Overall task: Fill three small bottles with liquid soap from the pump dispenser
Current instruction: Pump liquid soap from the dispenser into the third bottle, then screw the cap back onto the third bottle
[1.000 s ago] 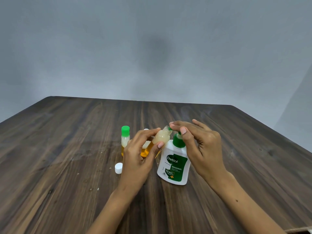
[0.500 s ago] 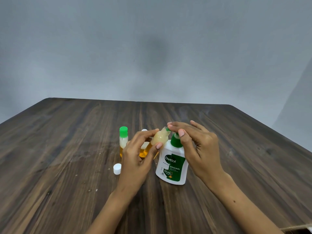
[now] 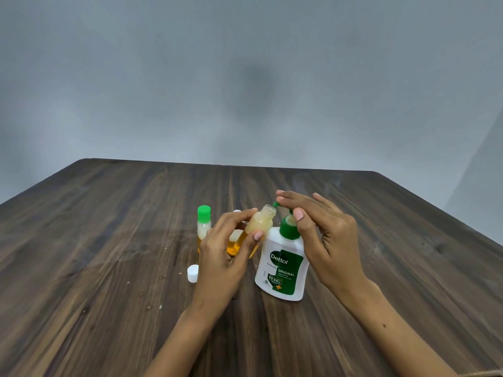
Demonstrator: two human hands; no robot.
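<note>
Bottle (image 3: 258, 227) pinched in left hand (image 3: 226, 257), tilted — mouth just below-left of nozzle (image 3: 276, 204) | right hand (image 3: 324, 235) fingers flat on pump (image 3: 288, 227) — nearer, clasping nothing

Soft, even, dimmish light; a faint sheen on the dark wood-grain tabletop (image 3: 109, 240); wide-angle bending at edges; sharp focus.

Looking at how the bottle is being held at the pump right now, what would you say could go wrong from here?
1. The left hand holds the small open bottle tilted, its narrow mouth just beside the nozzle; soap may miss and run down the outside.
2. The right hand presses the pump dispenser from above with nothing bracing its base, so it might tip.
3. The loose white cap beside the left wrist could get knocked away.
</note>
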